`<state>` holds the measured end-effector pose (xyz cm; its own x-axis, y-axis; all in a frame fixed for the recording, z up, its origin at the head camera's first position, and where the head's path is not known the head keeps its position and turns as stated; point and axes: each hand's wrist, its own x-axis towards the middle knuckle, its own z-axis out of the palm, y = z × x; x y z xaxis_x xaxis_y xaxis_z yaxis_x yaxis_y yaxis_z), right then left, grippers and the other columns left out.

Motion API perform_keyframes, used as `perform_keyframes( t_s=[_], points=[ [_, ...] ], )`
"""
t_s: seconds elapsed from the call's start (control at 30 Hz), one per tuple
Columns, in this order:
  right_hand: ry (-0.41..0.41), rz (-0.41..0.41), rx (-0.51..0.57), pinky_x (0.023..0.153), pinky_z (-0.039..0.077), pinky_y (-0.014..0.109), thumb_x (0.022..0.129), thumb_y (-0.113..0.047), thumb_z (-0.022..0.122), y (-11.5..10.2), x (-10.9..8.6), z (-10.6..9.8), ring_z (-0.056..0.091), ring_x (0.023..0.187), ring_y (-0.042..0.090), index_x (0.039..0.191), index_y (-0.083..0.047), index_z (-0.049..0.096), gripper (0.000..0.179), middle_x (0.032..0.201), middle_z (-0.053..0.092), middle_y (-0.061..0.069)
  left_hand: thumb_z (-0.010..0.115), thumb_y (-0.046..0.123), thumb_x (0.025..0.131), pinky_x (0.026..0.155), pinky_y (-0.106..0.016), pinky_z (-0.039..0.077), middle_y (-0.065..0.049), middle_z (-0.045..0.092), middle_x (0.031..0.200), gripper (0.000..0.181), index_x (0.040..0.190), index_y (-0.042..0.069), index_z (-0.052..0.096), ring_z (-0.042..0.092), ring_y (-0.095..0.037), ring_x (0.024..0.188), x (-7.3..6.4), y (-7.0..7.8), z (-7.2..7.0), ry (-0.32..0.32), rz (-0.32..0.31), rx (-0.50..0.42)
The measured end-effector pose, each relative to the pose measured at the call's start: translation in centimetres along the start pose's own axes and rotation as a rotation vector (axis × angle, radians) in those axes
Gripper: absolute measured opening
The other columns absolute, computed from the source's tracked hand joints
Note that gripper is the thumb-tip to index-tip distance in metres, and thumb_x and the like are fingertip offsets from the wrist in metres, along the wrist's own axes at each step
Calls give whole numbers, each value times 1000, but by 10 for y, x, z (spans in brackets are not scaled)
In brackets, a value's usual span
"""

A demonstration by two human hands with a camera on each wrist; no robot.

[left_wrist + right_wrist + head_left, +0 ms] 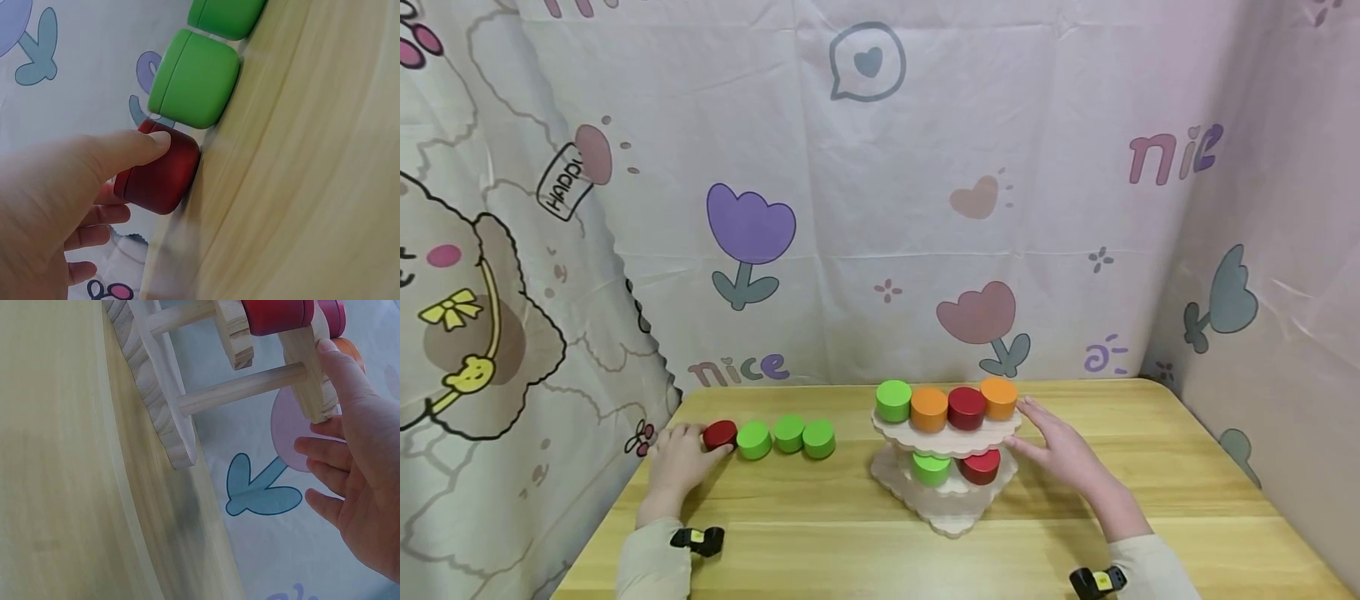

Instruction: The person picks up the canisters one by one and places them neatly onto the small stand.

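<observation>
My left hand (pixel 679 462) pinches a small red round jar (pixel 720 435), which shows a lid-like seam in the left wrist view. The thumb lies across its near side, with the fingers partly hidden behind. Three green jars (pixel 754 440) of like shape continue the row to its right. On the right, a pale wooden tiered stand (pixel 952 510) with scalloped edges carries green, orange and red jars on two levels. Its top tier's right corner is held by my right hand (pixel 1067 450), thumb on the near edge and index finger round the far side, beside an orange jar (pixel 999 398).
The wooden table (pixel 820 533) reaches back to a printed cloth (pixel 865 333). More cloth hangs at the left and right sides. Posts (pixel 244 387) join the stand's tiers. Each wrist wears a black device (pixel 698 541).
</observation>
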<state>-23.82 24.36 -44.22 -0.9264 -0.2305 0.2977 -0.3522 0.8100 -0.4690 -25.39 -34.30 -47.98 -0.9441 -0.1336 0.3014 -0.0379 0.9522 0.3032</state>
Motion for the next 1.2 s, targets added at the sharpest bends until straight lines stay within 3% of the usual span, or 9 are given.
perform_keyframes(
  t_s=[0.2,0.37,0.73,0.9,1.2],
  points=[
    [-2,1,1,107,32,64,90,-39,67,1,0,2,37,137,49,144,-1,43,70,151,35,27,70,47,83,85,-64,30,-32,53,126,69,122,-9,58,39,-50,111,-4,-6,-6,-16,-22,1],
    [-5,5,-3,107,32,65,90,-39,67,1,1,0,36,137,49,144,-1,43,70,151,35,28,72,49,80,86,-64,31,-32,56,122,70,121,-7,58,41,-51,108,-5,-6,-18,39,-22,-4],
    [7,-12,1,108,32,63,90,-45,65,3,0,2,37,137,48,144,-1,43,73,151,36,26,67,57,83,87,-62,29,-32,54,123,75,123,-6,56,40,-50,109,-11,18,-58,108,24,-29],
    [14,-13,6,107,32,63,90,-45,65,4,0,3,37,137,48,144,-1,44,73,151,36,26,69,56,82,87,-61,29,-29,57,119,71,118,-4,58,42,-47,108,-10,31,-68,175,77,-24],
    [14,-12,1,108,32,64,90,-45,65,4,0,4,37,137,48,144,-1,44,73,151,36,26,77,48,76,82,-58,34,-19,61,102,59,104,-1,62,47,-39,102,-19,60,-79,288,257,-7]
  ],
)
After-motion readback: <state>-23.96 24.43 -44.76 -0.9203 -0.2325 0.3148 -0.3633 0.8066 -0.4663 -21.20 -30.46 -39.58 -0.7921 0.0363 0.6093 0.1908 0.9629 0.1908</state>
